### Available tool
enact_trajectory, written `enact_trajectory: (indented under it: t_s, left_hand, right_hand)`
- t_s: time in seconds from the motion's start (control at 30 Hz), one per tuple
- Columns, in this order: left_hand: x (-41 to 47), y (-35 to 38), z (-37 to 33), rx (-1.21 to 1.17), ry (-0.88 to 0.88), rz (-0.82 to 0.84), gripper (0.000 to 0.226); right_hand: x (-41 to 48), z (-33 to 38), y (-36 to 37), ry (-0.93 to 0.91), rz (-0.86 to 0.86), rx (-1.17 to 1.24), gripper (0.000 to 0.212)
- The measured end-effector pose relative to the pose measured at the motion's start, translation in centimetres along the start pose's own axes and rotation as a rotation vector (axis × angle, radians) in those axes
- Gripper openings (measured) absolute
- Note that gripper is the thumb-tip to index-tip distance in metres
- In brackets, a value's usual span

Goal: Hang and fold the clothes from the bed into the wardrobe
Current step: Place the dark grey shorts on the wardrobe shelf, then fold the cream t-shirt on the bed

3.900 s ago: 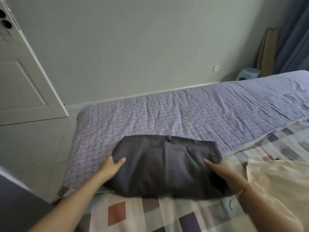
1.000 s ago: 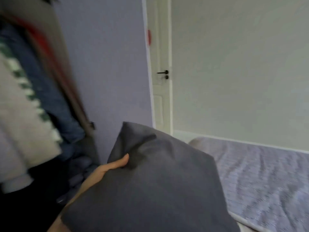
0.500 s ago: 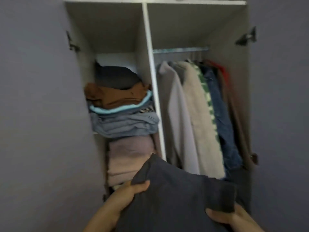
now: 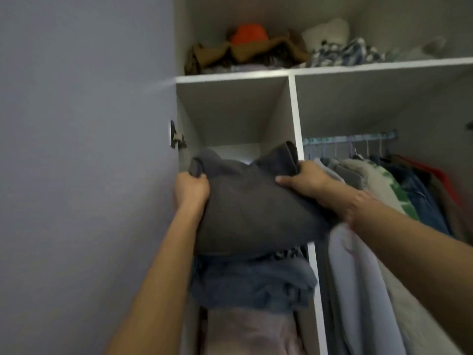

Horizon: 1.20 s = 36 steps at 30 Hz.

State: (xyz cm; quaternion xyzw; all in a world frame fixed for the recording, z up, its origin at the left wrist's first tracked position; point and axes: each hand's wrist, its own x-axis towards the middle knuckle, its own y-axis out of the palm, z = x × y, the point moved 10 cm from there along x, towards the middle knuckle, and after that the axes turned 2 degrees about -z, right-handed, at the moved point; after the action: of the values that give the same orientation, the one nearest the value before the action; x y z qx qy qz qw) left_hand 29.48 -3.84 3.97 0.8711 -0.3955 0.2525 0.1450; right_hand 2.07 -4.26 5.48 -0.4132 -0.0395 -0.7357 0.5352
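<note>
nearest, below the fingers, the blue-grey stack [image 4: 253, 280] bulges forward out of the wardrobe [image 4: 190, 134]. on it, half inside the left compartment, lie the folded grey trousers [image 4: 256, 208]. the left hand [image 4: 192, 188] curls round their far left corner; the right hand [image 4: 304, 179] pinches the far right one, thumb on top. risk, to my eye: the near edge overhangs the stack (itself none too square), so letting go early could send them sliding out or unfolding; the corner at the right fingers may catch the divider [image 4: 294, 111]. hidden: the fingers' undersides, the shelf under the stack, the depth beyond the fingers.
</note>
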Motion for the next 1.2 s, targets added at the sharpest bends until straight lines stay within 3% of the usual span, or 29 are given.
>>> enact_trajectory:
  t_s: [0.1, 0.17, 0.27, 0.37, 0.47, 0.57, 0.63, 0.73, 0.87, 0.93, 1.0, 1.03, 1.1, 1.17, 1.2]
  left_hand:
    - [6.3, 4.3, -1.5, 0.510, -0.021, 0.071, 0.053]
    - [7.2, 6.9, -0.4, 0.780, -0.003, 0.151, 0.072]
    - [5.5, 12.5, 3.3, 1.021, 0.208, 0.353, 0.054]
    - [4.0, 13.8, 8.6, 1.137, 0.117, 0.535, 0.055]
    - [3.0, 12.8, 8.0, 1.047, 0.152, 0.444, 0.053]
    - [-0.9, 12.9, 2.2, 0.880, 0.410, 0.262, 0.038]
    - [-6.7, 14.8, -1.5, 0.756, 0.609, 0.264, 0.029]
    - [-19.7, 19.0, -6.1, 0.486, 0.818, 0.482, 0.026]
    - [-36.1, 22.1, -9.4, 0.225, 0.860, 0.781, 0.022]
    - [-43.6, 22.8, -9.2, 0.067, 0.843, 0.915, 0.020]
    - [-54.6, 23.1, -8.4, -0.044, 0.926, 1.142, 0.026]
    - [-62.8, 22.3, -8.3, -0.120, 0.955, 1.311, 0.032]
    - [-73.0, 19.4, -8.6, -0.257, 1.083, 1.463, 0.035]
    - [-81.6, 16.3, -9.2, -0.393, 1.117, 1.593, 0.035]
    - [-87.6, 13.5, -10.1, -0.483, 1.064, 1.733, 0.037]
  right_hand:
    - [5.4, 1.9, 0.2, -0.050, -0.135, -0.203, 0.066]
    - [4.5, 1.3, 3.3, -0.121, -0.018, -0.237, 0.062]
    - [1.0, -2.0, 5.7, -0.112, 0.159, -0.129, 0.054]
    - [-1.9, -4.9, 4.4, -0.053, 0.211, -0.024, 0.048]
    - [-4.1, -6.9, 1.7, -0.031, 0.192, -0.084, 0.044]
    - [-6.0, -7.8, -1.2, -0.018, 0.171, -0.143, 0.046]
    - [-8.0, -8.1, -3.7, 0.007, 0.151, -0.195, 0.042]
    - [-12.3, -9.6, -8.8, 0.092, 0.103, -0.267, 0.037]
    - [-20.2, -12.2, -17.1, 0.163, -0.033, -0.289, 0.025]
    - [-27.2, -14.6, -21.7, 0.305, -0.095, -0.177, 0.025]
    - [-39.3, -19.4, -27.8, 0.560, -0.258, -0.074, 0.018]
    - [-49.4, -21.7, -31.8, 0.723, -0.385, -0.076, 0.014]
    - [-67.2, -24.5, -36.7, 1.002, -0.635, -0.129, 0.009]
    - [-85.1, -23.2, -39.2, 1.274, -0.910, -0.220, 0.013]
    - [-94.8, -19.3, -39.5, 1.371, -1.058, -0.280, 0.015]
